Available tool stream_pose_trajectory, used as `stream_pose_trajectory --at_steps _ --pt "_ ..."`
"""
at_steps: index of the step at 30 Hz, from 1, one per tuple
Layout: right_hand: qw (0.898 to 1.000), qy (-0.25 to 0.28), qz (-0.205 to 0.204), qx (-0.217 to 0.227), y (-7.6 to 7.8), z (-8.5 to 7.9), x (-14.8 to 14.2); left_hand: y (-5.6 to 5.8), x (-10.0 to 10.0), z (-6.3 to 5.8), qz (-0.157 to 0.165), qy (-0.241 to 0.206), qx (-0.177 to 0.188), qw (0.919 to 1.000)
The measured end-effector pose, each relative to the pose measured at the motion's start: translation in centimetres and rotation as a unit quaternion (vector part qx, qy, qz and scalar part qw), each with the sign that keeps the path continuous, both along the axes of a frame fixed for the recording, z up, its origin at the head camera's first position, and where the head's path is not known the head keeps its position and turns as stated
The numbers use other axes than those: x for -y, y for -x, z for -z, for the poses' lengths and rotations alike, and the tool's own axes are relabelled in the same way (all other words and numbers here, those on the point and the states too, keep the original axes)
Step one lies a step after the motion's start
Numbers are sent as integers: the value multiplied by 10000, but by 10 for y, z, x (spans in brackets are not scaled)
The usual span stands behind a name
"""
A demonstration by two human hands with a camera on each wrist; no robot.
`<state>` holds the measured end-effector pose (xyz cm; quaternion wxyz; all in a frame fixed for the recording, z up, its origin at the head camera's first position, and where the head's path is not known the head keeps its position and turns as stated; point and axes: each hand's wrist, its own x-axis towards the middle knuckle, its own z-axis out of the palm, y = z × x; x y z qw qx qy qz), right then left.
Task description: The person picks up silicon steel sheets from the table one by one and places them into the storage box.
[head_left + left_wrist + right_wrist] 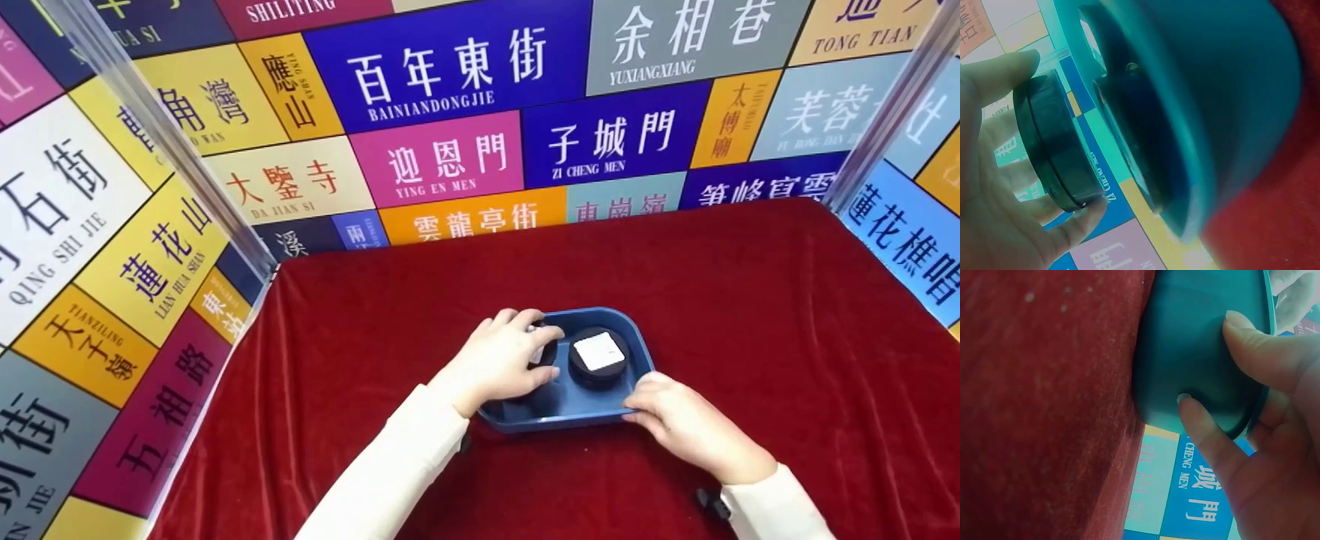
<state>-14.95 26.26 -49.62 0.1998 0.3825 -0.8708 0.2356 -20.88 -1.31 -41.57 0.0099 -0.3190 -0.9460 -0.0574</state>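
Observation:
My left hand point(504, 358) grips a flat, round black container point(1061, 140) by its sides, thumb on one side and fingers on the other. A seam runs round its wall, and in the head view the hand mostly covers it, over the left part of a blue tray point(556, 421). Inside the tray on the right sits another round black container point(598, 377) with a white square label point(600, 351) on top. My right hand point(694, 427) pinches the tray's near right corner; in the right wrist view its thumb and a finger press the outer wall point(1185, 343).
Dark red cloth point(420, 300) covers the table under the tray. Behind stands a wall of coloured street-name panels point(435, 161). Clear upright posts rise at the back left point(202, 180) and back right point(892, 105) corners.

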Motion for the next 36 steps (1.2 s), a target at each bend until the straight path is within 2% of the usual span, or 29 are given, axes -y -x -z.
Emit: stream_pose_trajectory --at_steps 9,16,21,36 --pt "10000 21 -54 -27 1 -1 0 5 -10 -3 104 18 1 9999" --pt "10000 48 -67 -48 1 -2 -1 12 -21 -7 386 16 -64 9992" --pt "9999 82 -80 -29 1 -1 0 19 -26 -8 371 56 -44 9993" --pt "10000 55 -14 54 0 0 1 28 -39 -1 531 55 -7 9986"
